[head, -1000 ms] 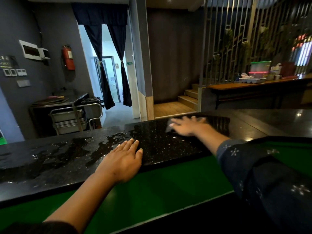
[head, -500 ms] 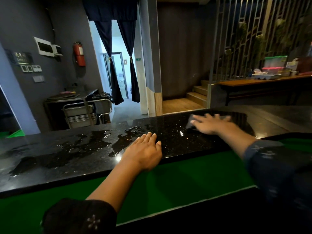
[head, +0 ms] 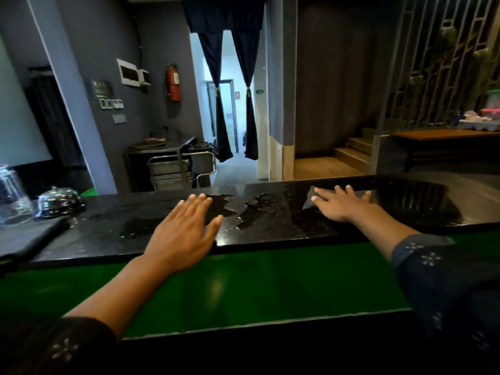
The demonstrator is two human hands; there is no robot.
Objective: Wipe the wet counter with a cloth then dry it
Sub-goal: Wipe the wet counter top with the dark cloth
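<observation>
A black speckled counter (head: 284,228) runs across the view, with puddles of water (head: 251,209) in its middle. My right hand (head: 341,204) lies flat with fingers spread on a dark grey cloth (head: 309,203), pressing it to the counter at the right; most of the cloth is hidden under the hand. My left hand (head: 184,234) rests flat on the counter's near edge, fingers straight, just left of the puddles and holding nothing.
A second dark folded cloth (head: 29,239) lies on the counter at far left, beside a glass (head: 12,196) and a metal dome bell (head: 61,201). A green ledge (head: 243,290) runs below the counter. Beyond it stand a metal trolley (head: 176,169) and stairs (head: 354,152).
The view has swung left, bringing the glass, bell and second cloth into sight. My right hand has slid the cloth leftward toward the puddles. My left hand stays flat at the counter edge.
</observation>
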